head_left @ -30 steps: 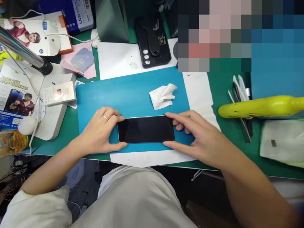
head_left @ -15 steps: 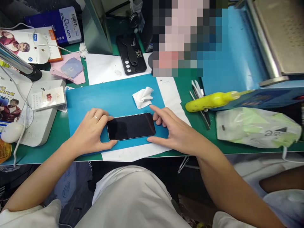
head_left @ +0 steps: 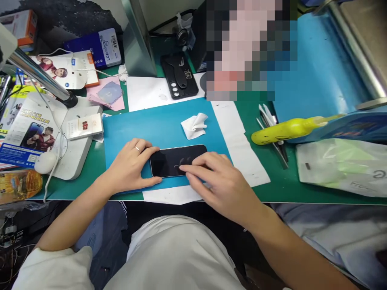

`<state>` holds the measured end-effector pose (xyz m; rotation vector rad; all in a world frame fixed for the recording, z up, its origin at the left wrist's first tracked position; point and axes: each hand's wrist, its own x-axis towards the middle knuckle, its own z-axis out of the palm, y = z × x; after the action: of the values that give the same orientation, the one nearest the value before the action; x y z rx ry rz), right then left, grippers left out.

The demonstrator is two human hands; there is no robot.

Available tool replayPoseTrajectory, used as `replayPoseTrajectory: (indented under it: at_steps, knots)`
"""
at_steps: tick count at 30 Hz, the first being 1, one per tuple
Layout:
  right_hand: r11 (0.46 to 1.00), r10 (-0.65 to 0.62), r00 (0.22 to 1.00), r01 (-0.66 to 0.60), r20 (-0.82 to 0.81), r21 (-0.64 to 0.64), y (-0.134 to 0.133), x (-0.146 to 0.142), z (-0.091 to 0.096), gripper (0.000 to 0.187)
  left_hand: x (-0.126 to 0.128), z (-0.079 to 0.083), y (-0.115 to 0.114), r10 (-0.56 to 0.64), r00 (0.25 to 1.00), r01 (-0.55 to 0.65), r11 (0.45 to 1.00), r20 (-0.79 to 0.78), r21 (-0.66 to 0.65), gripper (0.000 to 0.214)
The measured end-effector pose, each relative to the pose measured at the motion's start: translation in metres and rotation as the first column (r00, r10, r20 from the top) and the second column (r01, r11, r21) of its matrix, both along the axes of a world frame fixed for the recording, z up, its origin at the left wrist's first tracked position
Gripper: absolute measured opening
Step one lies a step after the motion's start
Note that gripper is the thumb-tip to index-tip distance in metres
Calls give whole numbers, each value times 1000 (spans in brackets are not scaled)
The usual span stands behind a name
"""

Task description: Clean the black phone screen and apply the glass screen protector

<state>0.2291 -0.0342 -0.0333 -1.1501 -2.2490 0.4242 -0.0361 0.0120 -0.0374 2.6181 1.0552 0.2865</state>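
A smartphone [head_left: 169, 161] with a dark screen lies face up on the blue mat [head_left: 136, 121]. My left hand [head_left: 130, 165] holds its left end, thumb at the near edge and forefinger at the far edge. Over the right part of the phone is my right hand [head_left: 220, 185], fingers bent, forefinger tip at the screen near the lower edge. The right thumb sits just below that fingertip, and I see nothing held there. Finger reflections show on the glass. A crumpled white tissue [head_left: 195, 126] rests on the mat beyond the phone.
Behind the mat lies a black phone back [head_left: 179, 76]. To the right are a yellow squeeze bottle [head_left: 281, 129], several slim tools [head_left: 270, 125] and a plastic packet [head_left: 341, 167]. A lamp base [head_left: 75, 157] with a small card box [head_left: 84, 126] stands left. A pixelated patch hides the upper middle.
My right hand has moved from the phone's right end to over its screen, fingers more bent. My left hand keeps its hold. The whole view has shifted, so everything appears further right.
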Motion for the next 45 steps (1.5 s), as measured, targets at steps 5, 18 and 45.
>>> replayPoseTrajectory:
  at_steps: [5,18,45]
  knots:
    - [998,59,994,-59,94,5,10,-35,1,25,-1,-3,-1,13,999,-13,1000,34,-1,66]
    - [996,-27,992,38,122,-86,12,-11,1,23,-2,-5,0,2,999,-1,1000,45,-18,67]
    - [909,-408,875,361,-260,-210,-2,58,-30,22,65,41,59,43,975,-29,997,-218,68,47]
